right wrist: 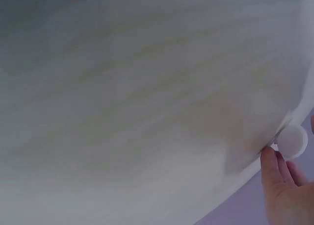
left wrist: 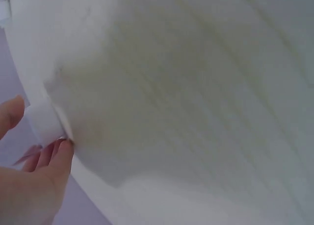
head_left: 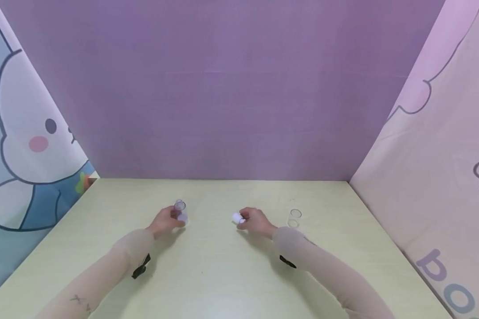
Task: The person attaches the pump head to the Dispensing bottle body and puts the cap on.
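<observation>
Smooth transparent vessel (head_left: 182, 216), smooth plastic-looking white cylinder (head_left: 237, 218), matt cloth-like backdrop (head_left: 223, 97), faintly glossy tabletop (head_left: 215, 279)

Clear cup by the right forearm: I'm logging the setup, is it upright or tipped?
Upright: in the head view, the clear cup stands on the table, rim above its base.

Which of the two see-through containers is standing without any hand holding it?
The clear cylinder to the right of the right hand stands unheld; the left hand grips the other see-through container.
</observation>
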Demonstrator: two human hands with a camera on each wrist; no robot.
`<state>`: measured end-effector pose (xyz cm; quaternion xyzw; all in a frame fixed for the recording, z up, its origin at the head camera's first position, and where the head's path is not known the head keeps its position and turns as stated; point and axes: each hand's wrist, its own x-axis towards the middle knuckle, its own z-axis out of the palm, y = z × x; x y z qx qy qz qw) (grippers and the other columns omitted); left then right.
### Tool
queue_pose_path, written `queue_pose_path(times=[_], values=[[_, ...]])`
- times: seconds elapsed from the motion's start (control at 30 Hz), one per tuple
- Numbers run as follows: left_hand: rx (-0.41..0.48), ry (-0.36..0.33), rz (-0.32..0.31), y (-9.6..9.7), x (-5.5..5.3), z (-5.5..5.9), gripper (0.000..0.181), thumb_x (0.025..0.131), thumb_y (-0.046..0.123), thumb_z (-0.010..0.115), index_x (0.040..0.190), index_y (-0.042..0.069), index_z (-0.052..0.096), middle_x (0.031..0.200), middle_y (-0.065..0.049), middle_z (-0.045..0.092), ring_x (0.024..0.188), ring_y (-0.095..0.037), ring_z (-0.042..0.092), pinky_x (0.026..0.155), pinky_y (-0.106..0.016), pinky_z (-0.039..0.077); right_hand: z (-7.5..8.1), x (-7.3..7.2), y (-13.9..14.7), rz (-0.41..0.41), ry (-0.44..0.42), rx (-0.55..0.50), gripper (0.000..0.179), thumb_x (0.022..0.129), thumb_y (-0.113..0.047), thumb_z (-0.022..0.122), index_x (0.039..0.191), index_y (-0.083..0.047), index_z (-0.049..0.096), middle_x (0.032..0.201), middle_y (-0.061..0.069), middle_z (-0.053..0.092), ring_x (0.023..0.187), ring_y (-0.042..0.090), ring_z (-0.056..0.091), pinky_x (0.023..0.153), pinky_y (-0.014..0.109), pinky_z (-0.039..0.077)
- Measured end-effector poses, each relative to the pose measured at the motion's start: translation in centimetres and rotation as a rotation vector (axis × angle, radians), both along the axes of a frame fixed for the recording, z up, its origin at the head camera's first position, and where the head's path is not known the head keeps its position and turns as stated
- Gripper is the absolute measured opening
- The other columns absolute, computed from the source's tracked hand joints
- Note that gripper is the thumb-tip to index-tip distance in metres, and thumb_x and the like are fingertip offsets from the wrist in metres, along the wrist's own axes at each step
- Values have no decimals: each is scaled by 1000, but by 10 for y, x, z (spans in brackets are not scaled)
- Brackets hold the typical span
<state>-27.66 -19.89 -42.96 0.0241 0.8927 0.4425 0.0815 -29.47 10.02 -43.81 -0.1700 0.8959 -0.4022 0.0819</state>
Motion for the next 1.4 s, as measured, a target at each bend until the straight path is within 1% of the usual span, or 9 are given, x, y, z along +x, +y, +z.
queue_pose_path(times=[0.13,0.23,0.3,0.5,0.63,0.8,1.0,1.1,1.4], values=[[12,-10,28,2,0,-4,58,81,9,64,127,-15,36,125,-33,46,113,-43,47,100,-51,36,-1,-1,-5,-2,46,37,37,76,-11,73,109,2,61,102,14,66,92,22,61,79,32,50],[29,-7,45,3,0,-5,58,82,8,63,127,-16,35,126,-33,45,115,-44,46,100,-50,36,0,-1,-7,-4,85,69,31,75,-12,73,103,-1,63,97,10,67,87,18,60,78,31,49],[31,-1,56,3,0,-5,57,82,8,63,126,-15,36,125,-33,45,114,-44,46,100,-50,37,2,0,-9,-9,95,80,29,75,-12,73,101,-2,64,96,9,67,85,17,59,78,32,49],[49,12,75,2,-3,-7,50,81,4,64,121,-14,40,124,-33,47,114,-43,47,99,-48,39,0,-3,-10,-24,127,93,30,78,-8,69,106,1,64,100,12,67,91,23,61,82,36,49],[65,20,82,3,-6,-8,48,81,3,63,121,-12,41,124,-30,48,114,-42,47,99,-47,39,3,-2,-8,-27,145,93,29,79,-5,68,107,2,64,102,14,67,93,24,61,82,37,49],[60,30,80,5,-9,-9,47,81,3,63,120,-12,41,125,-30,48,116,-42,47,100,-47,38,5,-2,-7,-41,130,86,31,79,-5,68,108,4,64,104,15,67,95,25,62,83,37,50],[50,22,84,4,-8,-12,48,80,3,64,120,-12,42,124,-30,49,115,-42,47,99,-46,39,1,-5,-6,-32,104,84,29,79,-4,68,107,2,65,103,14,67,94,23,62,82,35,50],[52,26,89,3,-8,-14,47,80,3,64,119,-12,43,123,-30,49,114,-42,48,99,-47,39,-1,-7,-5,-32,89,68,30,80,-5,68,108,1,65,105,14,67,96,24,62,84,35,50],[92,32,89,0,-10,-16,46,79,3,65,118,-11,45,122,-29,51,112,-40,49,98,-45,40,-3,-12,0,-50,33,3,33,81,-8,67,112,1,63,108,15,66,99,25,62,85,35,50]])
